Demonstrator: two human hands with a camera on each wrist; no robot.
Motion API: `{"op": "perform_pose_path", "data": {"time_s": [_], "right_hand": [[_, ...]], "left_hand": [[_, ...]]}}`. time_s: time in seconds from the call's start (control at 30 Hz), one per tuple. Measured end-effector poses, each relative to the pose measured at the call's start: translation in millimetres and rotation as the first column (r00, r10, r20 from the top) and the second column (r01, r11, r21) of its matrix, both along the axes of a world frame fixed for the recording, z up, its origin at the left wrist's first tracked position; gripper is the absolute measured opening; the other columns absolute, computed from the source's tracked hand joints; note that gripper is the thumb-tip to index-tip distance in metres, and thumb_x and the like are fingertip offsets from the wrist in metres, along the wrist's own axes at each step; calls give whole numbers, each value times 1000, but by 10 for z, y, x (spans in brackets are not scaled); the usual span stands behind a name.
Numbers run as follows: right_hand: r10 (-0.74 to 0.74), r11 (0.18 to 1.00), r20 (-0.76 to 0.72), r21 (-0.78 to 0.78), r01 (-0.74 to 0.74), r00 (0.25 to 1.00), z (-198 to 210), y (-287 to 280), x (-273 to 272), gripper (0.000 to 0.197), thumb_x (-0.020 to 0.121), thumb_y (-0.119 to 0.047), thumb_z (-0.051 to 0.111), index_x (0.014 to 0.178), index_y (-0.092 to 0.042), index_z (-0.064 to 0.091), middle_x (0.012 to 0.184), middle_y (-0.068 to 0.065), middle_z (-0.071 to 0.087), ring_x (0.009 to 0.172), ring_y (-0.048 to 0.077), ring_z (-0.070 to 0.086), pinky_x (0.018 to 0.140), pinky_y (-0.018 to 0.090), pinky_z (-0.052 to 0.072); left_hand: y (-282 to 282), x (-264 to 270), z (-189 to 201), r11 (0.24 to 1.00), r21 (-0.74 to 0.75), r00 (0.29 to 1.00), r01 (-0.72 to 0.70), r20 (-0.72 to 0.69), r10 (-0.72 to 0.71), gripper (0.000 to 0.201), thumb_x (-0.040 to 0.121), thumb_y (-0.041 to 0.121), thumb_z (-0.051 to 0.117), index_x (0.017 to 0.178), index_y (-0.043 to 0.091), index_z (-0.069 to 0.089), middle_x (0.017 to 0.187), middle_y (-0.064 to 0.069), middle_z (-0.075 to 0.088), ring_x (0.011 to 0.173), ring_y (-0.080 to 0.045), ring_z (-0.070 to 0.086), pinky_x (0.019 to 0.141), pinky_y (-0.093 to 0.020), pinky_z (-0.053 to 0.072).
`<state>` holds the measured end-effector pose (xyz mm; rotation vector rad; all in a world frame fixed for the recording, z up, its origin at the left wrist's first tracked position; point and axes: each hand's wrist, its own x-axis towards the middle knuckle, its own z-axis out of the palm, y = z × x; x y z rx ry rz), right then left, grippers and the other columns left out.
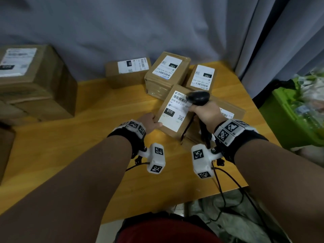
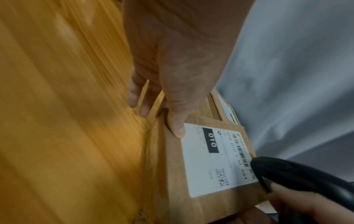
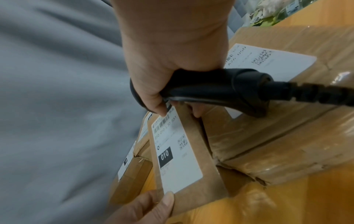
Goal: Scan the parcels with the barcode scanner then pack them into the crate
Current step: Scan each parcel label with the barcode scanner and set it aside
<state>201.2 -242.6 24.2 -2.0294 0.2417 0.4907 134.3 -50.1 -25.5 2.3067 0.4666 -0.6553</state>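
Note:
A flat brown parcel (image 1: 175,111) with a white label marked 010 lies tilted on top of another taped parcel (image 1: 226,111) on the wooden table (image 1: 87,137). My left hand (image 1: 150,122) grips the parcel's near left corner, thumb on the label's edge (image 2: 178,128), fingers under the side. My right hand (image 1: 205,113) grips a black barcode scanner (image 1: 198,97) by its handle (image 3: 210,89). The scanner's head hangs just over the label's barcode (image 3: 162,121), on the parcel (image 3: 189,159) that the left thumb (image 3: 166,201) holds.
Three more labelled parcels (image 1: 166,71) marked 150 stand at the back of the table. A bigger stack of boxes (image 1: 31,81) is at the left. A green crate (image 1: 298,111) with bagged items sits off the table's right edge. The scanner cable (image 1: 226,181) hangs by the near edge.

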Motion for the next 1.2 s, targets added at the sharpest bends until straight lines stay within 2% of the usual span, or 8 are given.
{"op": "perform_pose_path", "data": {"time_s": [0.17, 0.3, 0.4, 0.5, 0.6, 0.8, 1.07, 1.2], "right_hand": [[13, 999, 19, 52, -14, 1000, -39, 19, -41, 17, 81, -17, 72, 96, -10, 67, 83, 7, 68, 77, 24, 66, 64, 32, 53], [-21, 996, 0, 88, 21, 1000, -45, 14, -92, 15, 81, -19, 71, 93, -11, 67, 85, 11, 69, 84, 30, 68, 79, 42, 59], [-32, 992, -31, 117, 36, 999, -18, -22, -134, 23, 80, -21, 74, 98, -9, 68, 88, 9, 70, 84, 28, 67, 78, 38, 55], [-25, 988, -49, 153, 32, 998, 67, -43, -163, 26, 77, -20, 78, 99, -12, 68, 96, 5, 72, 92, 24, 67, 89, 39, 53], [-28, 984, -19, 176, 31, 999, 221, -14, -190, 13, 80, -15, 73, 91, -13, 66, 90, 7, 70, 90, 26, 66, 87, 40, 54], [73, 965, 72, 247, -89, 995, 610, 436, -288, 17, 83, -14, 71, 99, -10, 66, 90, 6, 70, 81, 18, 65, 69, 29, 52], [216, 911, 150, 325, -255, 965, 982, 1377, -531, 23, 84, -18, 72, 103, -6, 67, 87, 9, 72, 78, 22, 68, 64, 29, 53], [206, 922, 125, 306, -235, 971, 976, 1645, -749, 34, 83, -28, 73, 99, 0, 66, 72, 12, 66, 54, 21, 62, 55, 30, 53]], "left_hand": [[-25, -110, -42, 977, -193, 993, -94, 50, 106, 61, 93, 26, 60, 146, 9, 35, 142, -9, 49, 130, -31, 48, 106, -44, 40], [-102, -160, 5, 860, -390, 934, -329, -1, 357, 49, 93, 44, 56, 134, 18, 45, 129, -2, 55, 111, -21, 52, 88, -33, 40], [-130, -201, 54, 710, -541, 870, -451, -89, 485, 59, 83, 60, 61, 125, 21, 47, 122, -5, 63, 100, -21, 60, 76, -33, 46], [-112, -238, 169, 613, -648, 870, -452, -169, 463, 70, 76, 60, 68, 129, 20, 51, 117, -5, 69, 104, -25, 66, 88, -41, 53], [-17, -315, 326, 650, -636, 898, -416, -177, 402, 62, 76, 59, 66, 126, 23, 58, 117, -4, 70, 109, -27, 64, 98, -46, 49], [445, -544, 800, 701, -604, 914, -379, -129, 384, 32, 92, 39, 57, 118, 20, 56, 113, -5, 65, 98, -22, 62, 84, -34, 52], [1418, -1003, 1307, 694, -575, 872, -433, -71, 484, 43, 86, 32, 67, 123, 14, 58, 119, -7, 66, 107, -26, 63, 99, -42, 49], [1752, -1229, 1273, 645, -601, 800, -472, 17, 600, 48, 82, 30, 74, 123, 9, 60, 116, -6, 70, 110, -25, 64, 96, -42, 51]]}}
